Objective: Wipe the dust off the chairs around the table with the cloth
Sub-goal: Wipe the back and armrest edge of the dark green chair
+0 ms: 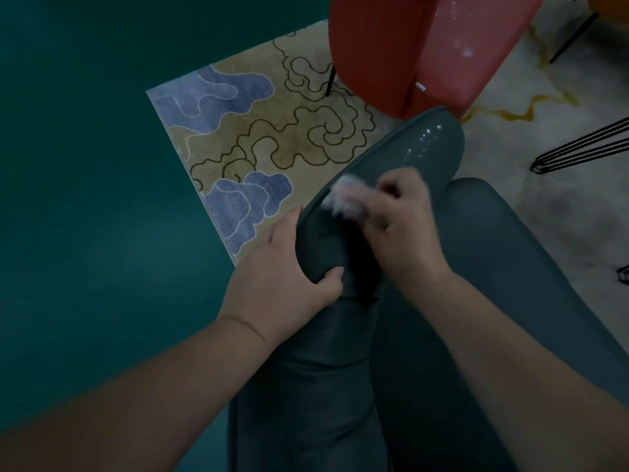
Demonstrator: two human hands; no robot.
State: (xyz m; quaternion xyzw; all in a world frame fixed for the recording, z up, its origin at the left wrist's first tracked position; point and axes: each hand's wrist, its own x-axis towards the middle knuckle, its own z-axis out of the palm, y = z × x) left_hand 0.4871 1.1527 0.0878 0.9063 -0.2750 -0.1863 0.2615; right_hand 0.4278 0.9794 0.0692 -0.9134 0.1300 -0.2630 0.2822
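Observation:
A dark teal padded chair (401, 335) fills the lower middle of the view, its curved backrest top running up to the right. My left hand (286, 270) grips the left edge of the backrest, thumb on the front face and fingers round the back. My right hand (405, 219) holds a small white cloth (347, 199), blurred by motion, and presses it against the top of the backrest. A red chair (408, 49) stands just beyond, upper right.
A patterned rug (265, 131) with beige, blue and dark curling lines lies on the teal floor (85, 165) to the left. To the right is pale marbled flooring (544, 206), and black metal legs (585, 148) of other furniture stand at the right edge.

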